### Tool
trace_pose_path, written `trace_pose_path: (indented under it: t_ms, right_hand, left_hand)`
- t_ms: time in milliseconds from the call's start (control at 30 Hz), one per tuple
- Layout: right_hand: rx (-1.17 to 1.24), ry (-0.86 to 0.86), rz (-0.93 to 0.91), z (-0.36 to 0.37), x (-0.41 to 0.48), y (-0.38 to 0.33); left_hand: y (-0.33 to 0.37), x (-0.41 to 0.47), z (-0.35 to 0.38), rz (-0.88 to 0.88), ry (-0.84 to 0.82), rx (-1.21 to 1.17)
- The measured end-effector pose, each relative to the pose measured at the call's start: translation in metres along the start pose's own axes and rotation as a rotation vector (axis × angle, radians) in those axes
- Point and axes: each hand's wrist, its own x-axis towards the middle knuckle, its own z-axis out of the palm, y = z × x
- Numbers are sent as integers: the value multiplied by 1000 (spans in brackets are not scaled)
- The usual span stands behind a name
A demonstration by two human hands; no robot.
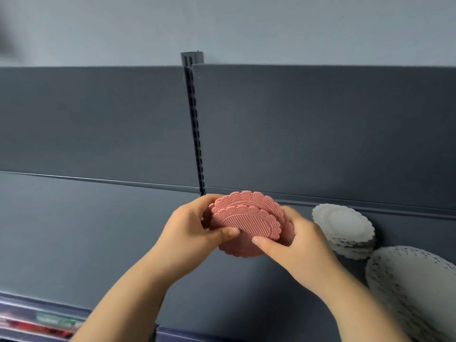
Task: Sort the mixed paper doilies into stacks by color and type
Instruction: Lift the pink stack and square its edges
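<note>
Hands: both grip the pink doilies (246,215). The left hand (195,233) lays its thumb across the ribbed top face, with its fingers curled behind the far rim. The right hand (296,245) pinches the near right edge, thumb on top.
Pink doilies: a bundle of several sheets sits between the 2 hands, tilted toward the camera over the dark shelf (98,243). I cannot tell whether its lowest sheet touches the shelf.
Bundle state: the top sheets sit offset from those beneath, so the scalloped rims do not line up.
Step in hand: probably squaring the pink bundle before setting it down as its own stack.
Doing it well: use light pressure, since thin embossed paper should crease easily. Nudge the rims level with the thumbs and check that no white sheet hides inside. Set it down flat, apart from the white stacks.
White scalloped stack (345,230): just right of the right hand, toward the shelf's back.
White lace stack (414,287): larger and pierced, right of the right forearm, nearer the camera.
Slotted upright (196,134): rises behind the left hand.
Writing: none legible. A strip (42,322) below the left forearm shows only blurred green and red patches, and no brand can be made out.
</note>
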Motion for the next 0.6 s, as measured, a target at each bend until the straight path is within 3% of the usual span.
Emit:
trace_pose_path:
  t_ms: [300, 600]
  right_hand:
    - [-42, 109, -81, 158, 17, -85]
    - [-123, 57, -146, 309, 33, -147]
  left_hand:
    - [-58, -40, -144, 130, 236, 277]
    - [-127, -81, -285, 61, 328, 475]
